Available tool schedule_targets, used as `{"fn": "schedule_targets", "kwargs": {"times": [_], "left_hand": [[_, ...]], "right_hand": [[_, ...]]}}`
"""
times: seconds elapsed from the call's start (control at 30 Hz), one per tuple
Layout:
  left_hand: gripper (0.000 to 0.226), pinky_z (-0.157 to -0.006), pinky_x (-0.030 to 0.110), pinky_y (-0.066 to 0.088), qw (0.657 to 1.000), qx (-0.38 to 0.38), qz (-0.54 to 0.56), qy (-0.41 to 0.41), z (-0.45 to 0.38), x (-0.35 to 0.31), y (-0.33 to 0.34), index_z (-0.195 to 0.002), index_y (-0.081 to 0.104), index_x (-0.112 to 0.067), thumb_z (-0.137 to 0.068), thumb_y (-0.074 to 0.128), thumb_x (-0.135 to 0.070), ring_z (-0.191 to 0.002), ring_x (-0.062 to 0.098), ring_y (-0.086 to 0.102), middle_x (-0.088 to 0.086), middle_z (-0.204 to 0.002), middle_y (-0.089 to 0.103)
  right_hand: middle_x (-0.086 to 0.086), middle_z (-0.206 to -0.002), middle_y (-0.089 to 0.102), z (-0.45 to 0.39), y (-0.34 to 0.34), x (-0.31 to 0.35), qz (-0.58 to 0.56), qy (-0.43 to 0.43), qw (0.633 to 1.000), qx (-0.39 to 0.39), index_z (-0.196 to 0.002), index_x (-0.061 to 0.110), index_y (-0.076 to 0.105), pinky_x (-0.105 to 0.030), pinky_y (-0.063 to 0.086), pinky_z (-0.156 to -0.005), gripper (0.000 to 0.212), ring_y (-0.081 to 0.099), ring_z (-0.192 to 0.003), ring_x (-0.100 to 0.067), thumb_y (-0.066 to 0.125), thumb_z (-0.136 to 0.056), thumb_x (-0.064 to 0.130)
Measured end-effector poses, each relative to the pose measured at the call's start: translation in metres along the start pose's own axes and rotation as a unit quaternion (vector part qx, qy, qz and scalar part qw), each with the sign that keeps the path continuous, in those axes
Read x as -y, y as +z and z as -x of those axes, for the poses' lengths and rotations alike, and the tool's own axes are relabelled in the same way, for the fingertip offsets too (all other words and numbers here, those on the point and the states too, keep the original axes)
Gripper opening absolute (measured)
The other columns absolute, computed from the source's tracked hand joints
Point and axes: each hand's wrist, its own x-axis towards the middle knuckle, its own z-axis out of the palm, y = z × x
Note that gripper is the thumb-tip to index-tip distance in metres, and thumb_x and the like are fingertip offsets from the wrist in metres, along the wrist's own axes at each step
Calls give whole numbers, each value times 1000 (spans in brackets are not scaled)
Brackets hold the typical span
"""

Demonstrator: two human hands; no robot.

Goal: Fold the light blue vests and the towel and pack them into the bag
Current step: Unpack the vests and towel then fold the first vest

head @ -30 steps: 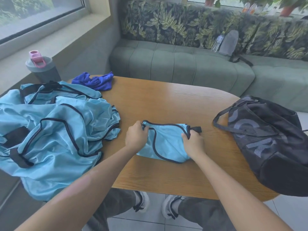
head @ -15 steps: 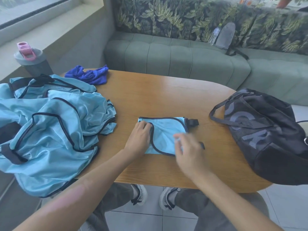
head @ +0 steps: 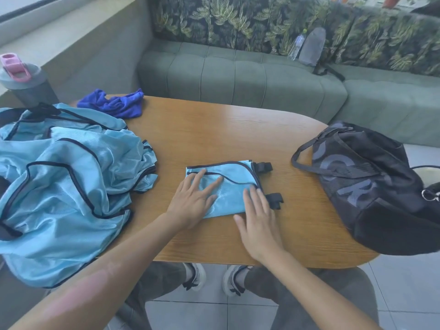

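Press the folded vest point(head: 228, 186) flat mid-worktop point(head: 214, 129), left hand point(head: 192, 201) spread on the fabric, right hand point(head: 257, 217) flat at its near right corner (fingers straight, gripping nothing). Tuck the black straps point(head: 269, 182) under before lifting toward the bag point(head: 371, 186). Bag opening unseen; vest heap point(head: 66, 177) cut off left; towel point(head: 114, 104) crumpled behind.

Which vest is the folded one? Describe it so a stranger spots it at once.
Start at the wooden table. Between the crumpled vest pile on its left and the black bag on its right lies the folded vest, under both hands. It alone is a flat, neat rectangle.
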Motion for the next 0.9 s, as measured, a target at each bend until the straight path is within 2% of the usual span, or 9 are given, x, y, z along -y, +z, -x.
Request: {"fn": "schedule_targets", "kwargs": {"times": [0.07,0.13,0.27,0.43,0.6,0.7,0.77,0.83,0.9], "left_hand": [[54,-122,44,16,1000,9,-7,3,1,0,-2,-160,-5,-48,-108,13,-53,-148,30,9,8,-169,1],[54,-121,44,17,1000,8,-5,4,1,-1,-4,-160,-2,-47,-109,13,-52,-147,30,9,4,-169,-1],[54,-118,49,24,1000,3,-13,14,0,-3,-4,-161,8,-42,-109,21,-47,-144,35,15,1,-169,-2],[55,-113,50,29,999,4,-42,5,0,-5,-4,-162,10,-38,-109,24,-42,-142,39,21,3,-168,6],[61,-119,46,21,998,22,-47,-27,5,-6,-3,-163,0,-33,-104,6,-50,-146,35,13,5,-170,4],[68,-125,49,7,997,40,-57,-46,3,-7,-2,-163,-8,-24,-102,-1,-52,-154,39,-6,11,-171,-6],[69,-126,50,0,996,42,-60,-51,1,-6,1,-163,-11,-21,-102,-2,-53,-154,38,-18,13,-170,-11],[77,-126,51,0,996,39,-60,-61,2,-6,2,-162,-12,-19,-95,-10,-57,-154,39,-20,13,-170,-13],[83,-126,51,1,995,41,-55,-67,2,-5,3,-162,-12,-18,-91,-13,-59,-154,39,-19,13,-170,-15]], "right_hand": [[2,-170,-7,-13,-7,-24,46,-4,999,5,-162,23,5,-43,10,-125,64,-11,-156,-20,29,-107,46],[-5,-169,16,-25,-15,-43,108,-36,993,-2,-159,23,25,-47,28,-119,56,12,-155,-28,38,-107,38],[-14,-137,61,-38,-26,-56,136,-108,984,-40,-134,13,60,-44,46,-96,47,58,-121,-31,35,-95,20],[-6,-126,69,-49,-38,-53,129,-117,981,-89,-126,16,65,-41,47,-87,46,61,-112,-26,32,-94,22],[-6,-135,62,-53,-60,-62,40,72,982,-171,-137,11,56,-41,44,-104,35,53,-127,-26,46,-103,16],[1,-105,69,-30,-63,-42,-99,123,973,-168,-112,14,66,-22,48,-77,20,64,-93,-16,49,-104,20],[2,-89,74,-15,-57,-15,-294,198,934,-31,-101,14,70,-21,54,-65,19,70,-73,-12,53,-103,23],[-6,-88,78,-7,-48,9,-485,277,824,93,-105,6,70,-30,62,-75,22,76,-76,-18,59,-102,25],[-11,-93,78,-11,-34,22,-566,304,760,100,-106,5,67,-32,62,-79,22,77,-82,-22,63,-101,25]]}}
